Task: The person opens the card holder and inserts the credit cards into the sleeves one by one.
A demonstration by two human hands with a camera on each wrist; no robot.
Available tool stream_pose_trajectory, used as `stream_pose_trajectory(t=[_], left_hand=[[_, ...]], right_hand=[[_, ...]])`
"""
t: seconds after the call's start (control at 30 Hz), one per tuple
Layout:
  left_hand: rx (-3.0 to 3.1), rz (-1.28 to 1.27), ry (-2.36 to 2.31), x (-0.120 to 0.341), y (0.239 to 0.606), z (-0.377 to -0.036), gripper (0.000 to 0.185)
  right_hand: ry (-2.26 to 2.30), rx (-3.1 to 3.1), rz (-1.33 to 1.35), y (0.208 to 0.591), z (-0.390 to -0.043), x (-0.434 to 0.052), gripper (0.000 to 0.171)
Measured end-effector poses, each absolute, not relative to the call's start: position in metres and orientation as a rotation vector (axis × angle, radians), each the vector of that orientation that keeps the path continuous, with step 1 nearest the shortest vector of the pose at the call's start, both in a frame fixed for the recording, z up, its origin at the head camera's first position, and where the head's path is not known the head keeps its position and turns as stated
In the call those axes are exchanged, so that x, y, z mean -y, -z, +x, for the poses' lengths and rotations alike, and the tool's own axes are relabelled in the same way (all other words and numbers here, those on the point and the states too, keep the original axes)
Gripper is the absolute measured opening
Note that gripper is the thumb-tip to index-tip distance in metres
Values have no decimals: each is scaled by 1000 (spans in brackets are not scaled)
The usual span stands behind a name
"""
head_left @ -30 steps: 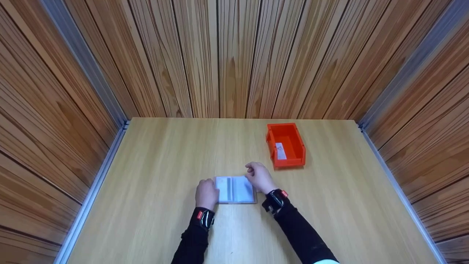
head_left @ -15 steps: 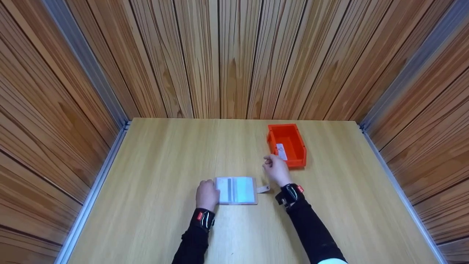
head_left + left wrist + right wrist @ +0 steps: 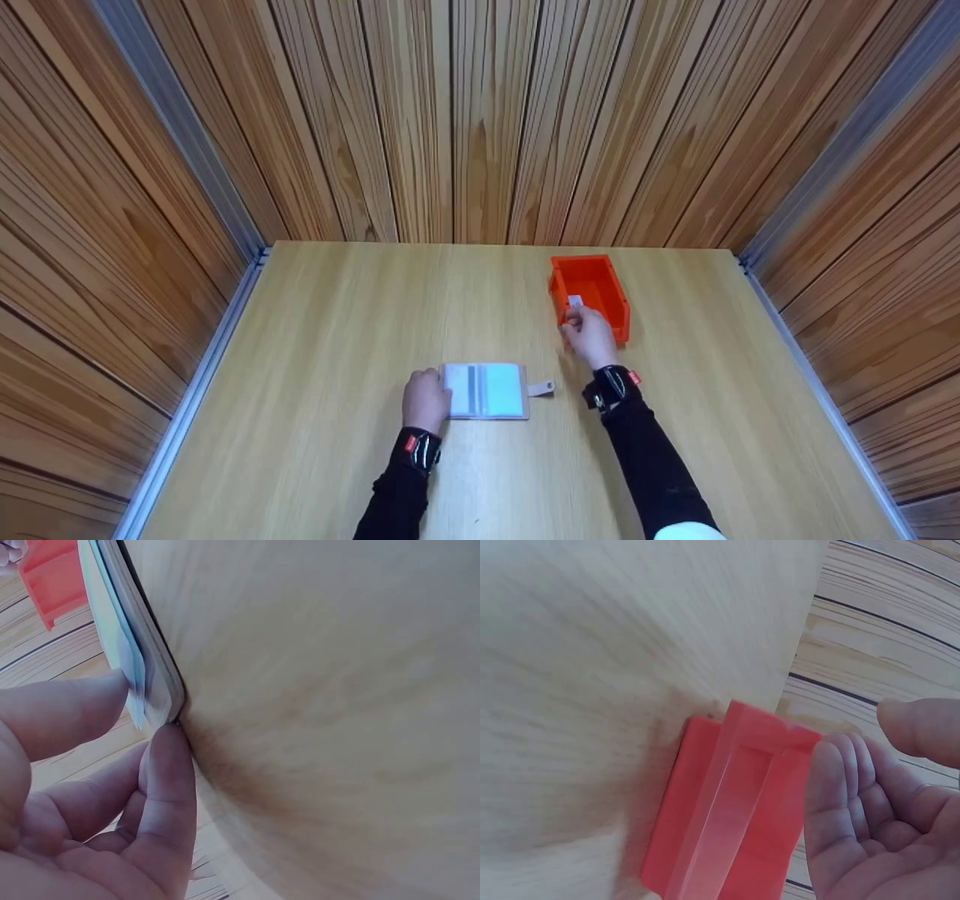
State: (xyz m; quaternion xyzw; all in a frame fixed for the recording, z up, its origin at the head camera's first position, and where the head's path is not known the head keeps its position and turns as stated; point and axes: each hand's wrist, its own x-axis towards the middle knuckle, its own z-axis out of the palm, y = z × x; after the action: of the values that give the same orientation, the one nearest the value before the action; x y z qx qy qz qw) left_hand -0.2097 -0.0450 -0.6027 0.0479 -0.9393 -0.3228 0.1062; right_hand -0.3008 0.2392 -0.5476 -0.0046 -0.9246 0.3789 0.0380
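A pale wooden bench (image 3: 337,337) sits between plank walls (image 3: 480,112). Left hand (image 3: 424,400) fingers pinch the card holder (image 3: 486,391); right hand (image 3: 592,336), loosely curled and holding nothing, reaches the red bin (image 3: 600,283) at one o'clock.

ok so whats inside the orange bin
A small white card lies on the floor of the orange bin. The right hand reaches over the bin's near end and covers whatever is beneath it.
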Motion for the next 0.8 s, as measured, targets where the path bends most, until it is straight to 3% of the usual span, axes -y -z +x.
stream_pose_trajectory(t=[0.23, 0.8], left_hand=[[2779, 169, 1008, 45, 602, -210, 10], [2809, 211, 1041, 45, 600, -210, 10]], right_hand=[[-1149, 2810, -59, 546, -306, -247, 19], [-1022, 2909, -95, 551, -328, -257, 24]])
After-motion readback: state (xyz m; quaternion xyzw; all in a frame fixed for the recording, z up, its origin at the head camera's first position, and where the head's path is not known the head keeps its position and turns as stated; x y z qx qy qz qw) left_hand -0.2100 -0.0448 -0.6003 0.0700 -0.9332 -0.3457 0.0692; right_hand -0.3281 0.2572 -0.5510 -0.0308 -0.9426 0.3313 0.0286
